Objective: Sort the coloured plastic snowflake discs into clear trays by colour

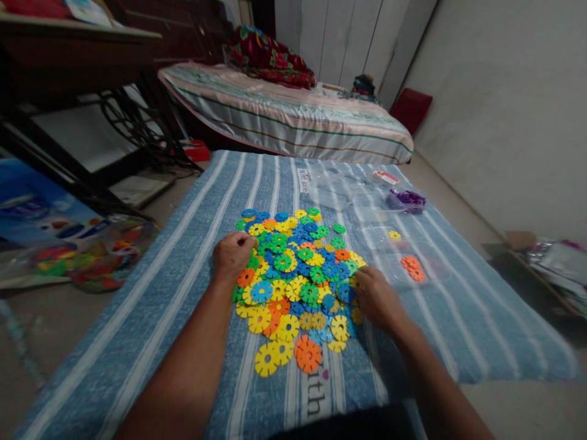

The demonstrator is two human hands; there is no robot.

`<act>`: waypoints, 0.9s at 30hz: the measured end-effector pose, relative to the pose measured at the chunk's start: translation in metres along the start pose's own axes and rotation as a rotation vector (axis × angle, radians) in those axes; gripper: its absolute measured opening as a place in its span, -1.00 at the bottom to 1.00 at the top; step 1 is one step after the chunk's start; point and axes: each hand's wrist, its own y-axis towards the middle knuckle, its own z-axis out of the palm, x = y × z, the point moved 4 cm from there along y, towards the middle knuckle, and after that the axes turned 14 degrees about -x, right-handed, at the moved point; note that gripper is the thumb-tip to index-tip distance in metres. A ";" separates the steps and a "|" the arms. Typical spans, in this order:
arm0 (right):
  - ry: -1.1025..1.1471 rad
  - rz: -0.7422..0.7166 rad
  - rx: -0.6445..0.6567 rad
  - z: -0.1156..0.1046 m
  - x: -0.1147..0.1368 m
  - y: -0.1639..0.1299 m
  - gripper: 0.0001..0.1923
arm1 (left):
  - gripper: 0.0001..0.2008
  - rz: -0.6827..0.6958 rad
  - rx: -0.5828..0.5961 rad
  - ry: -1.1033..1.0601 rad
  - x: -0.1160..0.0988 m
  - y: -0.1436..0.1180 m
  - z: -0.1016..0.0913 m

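We observe the pile of plastic discs (pixel 296 278) lying on the blue striped mat (pixel 183 244). The left hand (pixel 232 255) rests at the pile's left edge, fingers curled; whether it grips a disc we cannot tell. The right hand (pixel 376 299) touches the right edge, fingers curled, grip unclear. Orange discs (pixel 413 267) lie apart, to the right.

A dim room holds a low bed (pixel 293 116) with a striped cover and a crumpled red floral blanket (pixel 268 58), pale wardrobe doors (pixel 339 36) behind it, a plain wall (pixel 504 98) on the right, and a dark treadle stand (pixel 128 122) on the left.
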 end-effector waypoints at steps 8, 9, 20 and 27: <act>0.010 0.039 -0.032 -0.011 0.000 -0.001 -0.89 | -0.77 0.008 -0.001 -0.001 -0.001 0.000 0.000; 0.015 0.033 -0.029 -0.014 0.001 -0.001 -0.90 | -0.78 0.008 -0.003 -0.004 -0.001 0.000 0.000; 0.027 -0.079 -0.558 -0.074 -0.024 0.054 -0.91 | -0.82 0.009 -0.005 0.011 -0.004 0.001 0.001; -0.007 -0.130 -0.662 -0.071 -0.025 0.058 -0.85 | -0.81 0.017 -0.002 0.019 -0.002 0.001 0.001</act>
